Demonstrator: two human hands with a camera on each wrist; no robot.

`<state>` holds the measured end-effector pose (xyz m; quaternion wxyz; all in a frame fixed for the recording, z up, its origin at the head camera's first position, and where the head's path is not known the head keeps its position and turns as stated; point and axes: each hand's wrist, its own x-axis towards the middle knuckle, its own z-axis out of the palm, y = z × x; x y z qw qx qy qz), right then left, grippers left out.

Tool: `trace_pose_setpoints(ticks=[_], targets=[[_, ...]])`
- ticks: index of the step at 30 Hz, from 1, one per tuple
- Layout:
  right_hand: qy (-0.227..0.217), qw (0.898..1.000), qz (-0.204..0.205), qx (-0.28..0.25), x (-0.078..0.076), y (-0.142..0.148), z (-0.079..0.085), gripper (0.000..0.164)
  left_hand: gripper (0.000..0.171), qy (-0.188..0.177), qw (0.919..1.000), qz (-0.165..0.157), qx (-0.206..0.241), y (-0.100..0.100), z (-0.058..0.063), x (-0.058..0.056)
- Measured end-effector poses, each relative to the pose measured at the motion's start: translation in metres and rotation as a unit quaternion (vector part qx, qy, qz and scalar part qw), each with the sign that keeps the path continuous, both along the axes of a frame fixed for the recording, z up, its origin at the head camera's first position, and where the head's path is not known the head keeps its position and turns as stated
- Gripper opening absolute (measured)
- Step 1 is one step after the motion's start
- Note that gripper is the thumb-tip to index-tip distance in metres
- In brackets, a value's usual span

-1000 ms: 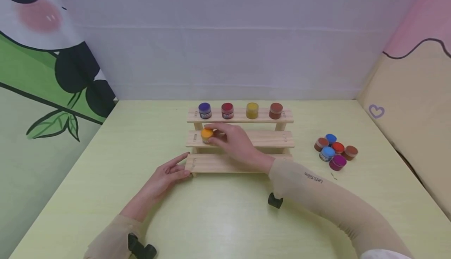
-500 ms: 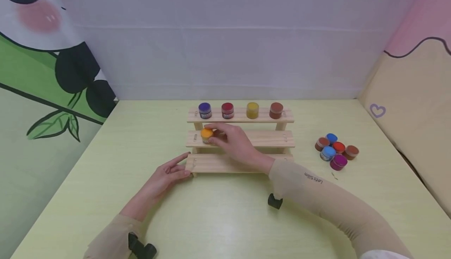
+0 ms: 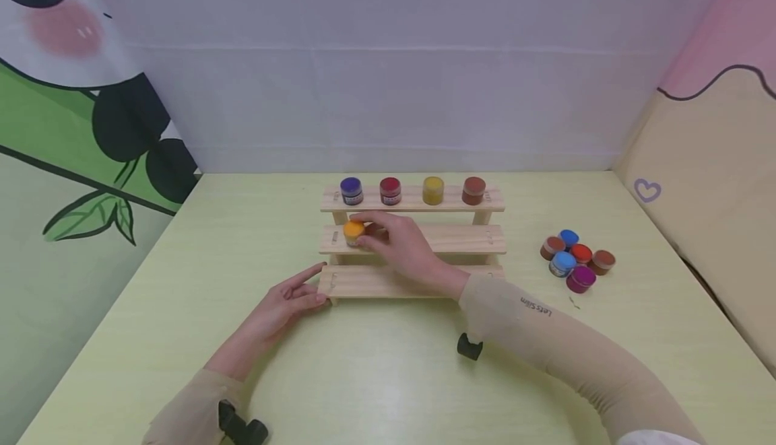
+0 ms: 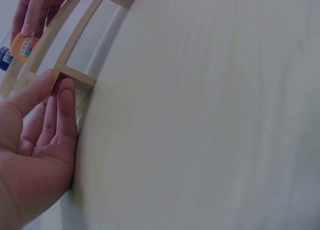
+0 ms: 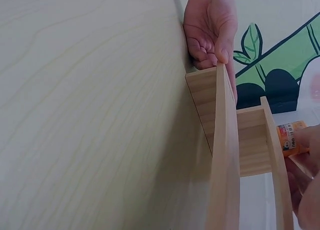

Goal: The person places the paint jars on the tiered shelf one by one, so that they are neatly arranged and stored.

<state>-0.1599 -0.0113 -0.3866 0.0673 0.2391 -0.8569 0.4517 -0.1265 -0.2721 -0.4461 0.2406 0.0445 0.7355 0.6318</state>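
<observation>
Between the sleeves (image 3: 564,347), the worktop (image 3: 376,378) leaves wide room before the wooden rack (image 3: 364,285). The left hand (image 3: 287,305) blocks the rack's near left corner; the right hand (image 3: 400,244) and orange jar (image 3: 353,233) obstruct the middle shelf's (image 3: 469,239) left, while its right side offers passage.

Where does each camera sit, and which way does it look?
Head: on the person's head, facing forward and down at the rack; left hand and right hand show.
Left wrist: on that wrist, facing the rack's left end and the table; both hands partly show.
Right wrist: on that wrist, facing along the rack; both hands partly show.
Both wrist views share the orange jar.
</observation>
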Motion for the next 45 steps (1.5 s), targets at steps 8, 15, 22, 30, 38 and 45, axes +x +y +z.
trace_pose_setpoints(ticks=[8, 15, 22, 30, 38, 45], targets=[[-0.006, 1.0, -0.004, -0.004, 0.0, 0.0, -0.001, 0.038, 0.072, -0.004, 1.0, 0.001, -0.004, 0.001, 0.0, 0.0], [-0.007, 1.0, -0.005, -0.005, 0.0, 0.0, -0.002, 0.039, 0.072, -0.004, 1.0, -0.002, -0.004, 0.001, -0.002, -0.001], [-0.007, 1.0, -0.01, -0.006, 0.0, -0.001, -0.003, 0.038, 0.072, -0.005, 1.0, -0.005, -0.001, 0.001, -0.003, -0.001], [-0.002, 1.0, 0.009, -0.008, 0.0, 0.003, -0.001, 0.043, 0.073, 0.0, 1.0, -0.002, 0.0, 0.001, 0.0, 0.001], [-0.001, 1.0, 0.019, 0.011, 0.01, 0.016, 0.002, 0.049, 0.074, -0.001, 0.9999, -0.007, 0.011, 0.0, 0.002, 0.002], [0.033, 0.999, 0.007, 0.035, 0.02, 0.03, 0.0, 0.053, 0.074, -0.005, 0.9999, 0.0, 0.011, 0.0, 0.0, 0.0]])
